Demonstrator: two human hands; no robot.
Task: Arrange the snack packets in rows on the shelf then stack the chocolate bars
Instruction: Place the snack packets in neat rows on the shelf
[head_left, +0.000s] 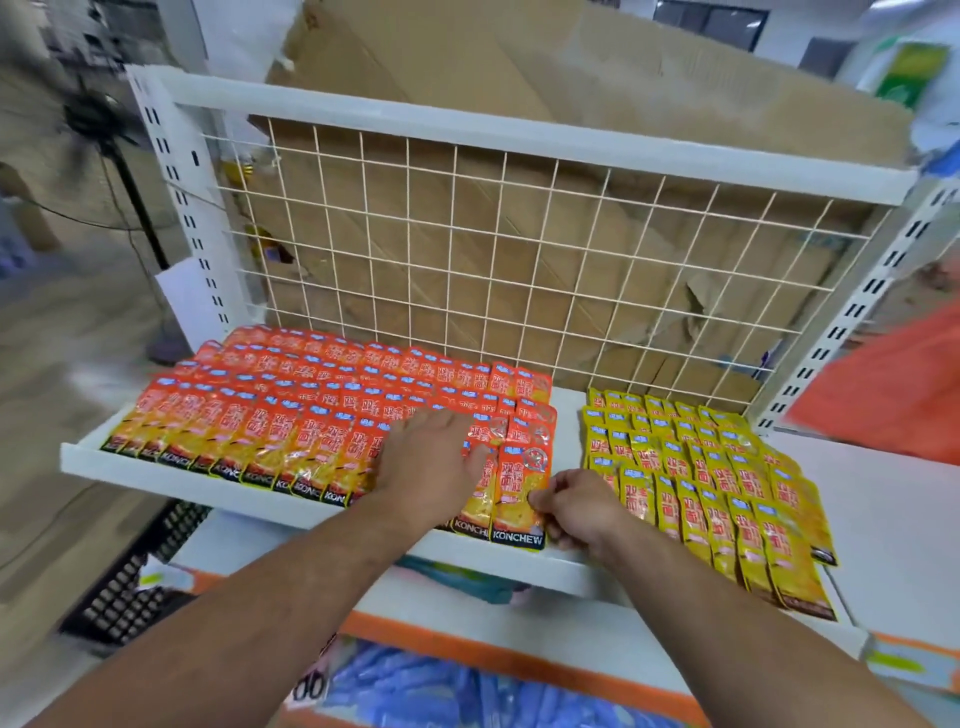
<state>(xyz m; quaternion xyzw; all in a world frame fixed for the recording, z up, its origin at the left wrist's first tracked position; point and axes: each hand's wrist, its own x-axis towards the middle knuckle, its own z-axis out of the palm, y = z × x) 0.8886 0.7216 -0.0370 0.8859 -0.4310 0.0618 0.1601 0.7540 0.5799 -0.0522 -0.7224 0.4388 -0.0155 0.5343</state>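
Red-orange snack packets (291, 410) lie in overlapping rows across the left part of the white shelf (171, 470). Yellow snack packets (717, 483) lie in rows on the right part. My left hand (428, 457) rests flat, fingers spread, on the red packets near the front row. My right hand (576, 512) pinches the right edge of the rightmost red packet (519, 499) in the front row. A bare strip of shelf separates the red and yellow groups. No chocolate bars are in view.
A white wire grid (519, 249) backs the shelf, with brown cardboard (519, 78) behind it. A lower shelf holds blue packs (441, 691). A black crate (135, 587) stands at lower left, a fan (104, 130) at far left, and an orange sheet (883, 384) at right.
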